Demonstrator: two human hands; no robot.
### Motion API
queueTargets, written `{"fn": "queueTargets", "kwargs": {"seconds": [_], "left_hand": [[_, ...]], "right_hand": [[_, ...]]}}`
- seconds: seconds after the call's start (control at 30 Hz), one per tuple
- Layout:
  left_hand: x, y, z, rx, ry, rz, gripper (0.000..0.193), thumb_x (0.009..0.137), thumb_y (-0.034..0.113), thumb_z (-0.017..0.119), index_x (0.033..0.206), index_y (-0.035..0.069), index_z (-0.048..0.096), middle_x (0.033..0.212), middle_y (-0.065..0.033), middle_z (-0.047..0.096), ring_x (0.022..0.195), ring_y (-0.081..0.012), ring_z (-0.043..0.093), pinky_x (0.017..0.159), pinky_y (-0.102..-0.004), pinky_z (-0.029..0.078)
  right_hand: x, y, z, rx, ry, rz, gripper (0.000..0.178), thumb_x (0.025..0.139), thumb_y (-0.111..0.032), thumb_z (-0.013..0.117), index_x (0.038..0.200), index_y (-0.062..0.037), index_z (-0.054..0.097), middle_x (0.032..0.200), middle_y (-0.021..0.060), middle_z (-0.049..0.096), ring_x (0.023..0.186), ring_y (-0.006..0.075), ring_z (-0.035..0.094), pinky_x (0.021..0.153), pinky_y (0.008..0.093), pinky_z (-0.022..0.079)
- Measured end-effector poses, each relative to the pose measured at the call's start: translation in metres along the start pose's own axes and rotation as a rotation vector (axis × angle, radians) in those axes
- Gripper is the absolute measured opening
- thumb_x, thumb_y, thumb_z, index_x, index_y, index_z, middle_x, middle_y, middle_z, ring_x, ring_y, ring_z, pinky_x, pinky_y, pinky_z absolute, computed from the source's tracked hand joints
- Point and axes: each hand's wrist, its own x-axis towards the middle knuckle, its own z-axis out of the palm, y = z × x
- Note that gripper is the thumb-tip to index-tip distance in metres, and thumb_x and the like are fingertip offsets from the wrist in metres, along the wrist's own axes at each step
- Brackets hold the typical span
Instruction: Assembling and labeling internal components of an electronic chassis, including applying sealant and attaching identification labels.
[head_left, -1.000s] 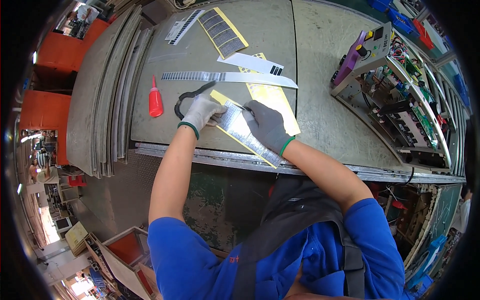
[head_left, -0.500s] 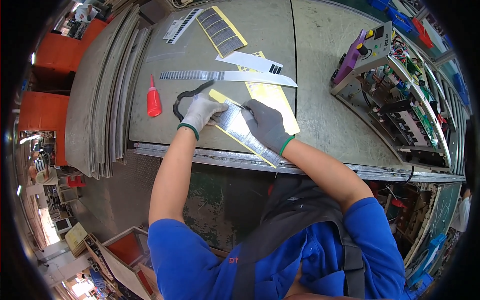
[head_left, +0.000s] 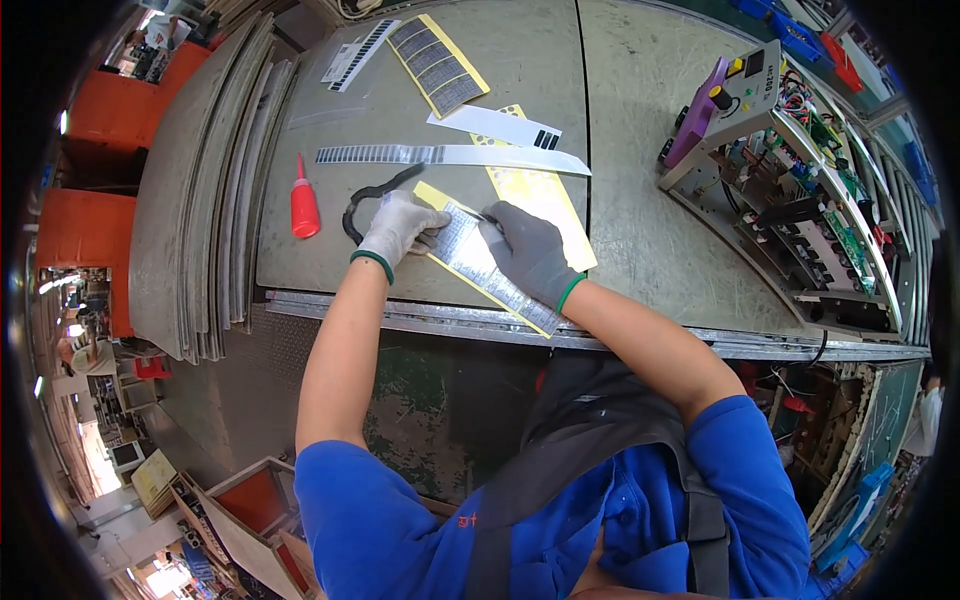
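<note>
A silver label sheet (head_left: 490, 268) with a yellow backing edge lies aslant at the table's front edge. My left hand (head_left: 402, 228), in a pale grey glove, pinches its upper left end with closed fingers. Across the sheet rests my right hand (head_left: 530, 250), in a darker grey glove, its fingers bent together near the sheet's upper edge. A thin dark tip shows at those fingers; what it belongs to is hidden. Behind my left hand a black curved strip (head_left: 352, 217) lies on the table, partly covered by the glove.
A red squeeze bottle (head_left: 305, 208) lies left of my hands. Beyond them are a long label strip (head_left: 460, 155), a yellow sheet (head_left: 545, 205) and a dark-panelled label sheet (head_left: 440, 68). An opened electronic unit (head_left: 790, 190) stands right. Grey boards (head_left: 195, 190) lean at the left.
The whole view has shifted very slightly. Both hands stay at the same places on the label sheet, with little visible movement of the fingers.
</note>
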Motion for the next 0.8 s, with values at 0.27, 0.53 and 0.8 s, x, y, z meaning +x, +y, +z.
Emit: {"fn": "queueTargets", "kwargs": {"seconds": [0.27, 0.53, 0.8], "left_hand": [[0.003, -0.004, -0.001, -0.020, -0.006, 0.022, 0.022, 0.077, 0.011, 0.082, 0.085, -0.006, 0.071, 0.073, -0.0112, 0.070, 0.055, -0.0172, 0.066, 0.048, -0.0280, 0.054], [0.001, -0.003, -0.002, -0.035, -0.052, 0.014, 0.023, 0.081, 0.013, 0.080, 0.092, -0.002, 0.068, 0.071, -0.0082, 0.067, 0.051, -0.0156, 0.064, 0.045, -0.0262, 0.055], [-0.004, 0.001, 0.001, -0.097, -0.025, 0.010, 0.018, 0.079, 0.006, 0.080, 0.082, -0.006, 0.068, 0.069, -0.0115, 0.066, 0.051, -0.0173, 0.062, 0.044, -0.0287, 0.051]], "right_hand": [[0.001, 0.000, -0.001, 0.001, -0.008, 0.002, 0.020, 0.096, -0.025, 0.057, 0.103, -0.0069, 0.064, 0.094, 0.0153, 0.069, 0.083, 0.0350, 0.068, 0.074, 0.0451, 0.053], [0.001, 0.001, 0.000, 0.012, 0.012, -0.007, 0.020, 0.096, -0.025, 0.057, 0.103, -0.0074, 0.064, 0.093, 0.0148, 0.069, 0.083, 0.0347, 0.068, 0.074, 0.0453, 0.053], [0.000, 0.003, 0.000, 0.013, 0.020, -0.024, 0.020, 0.096, -0.025, 0.056, 0.104, -0.0077, 0.062, 0.094, 0.0144, 0.069, 0.083, 0.0348, 0.068, 0.073, 0.0457, 0.053]]}}
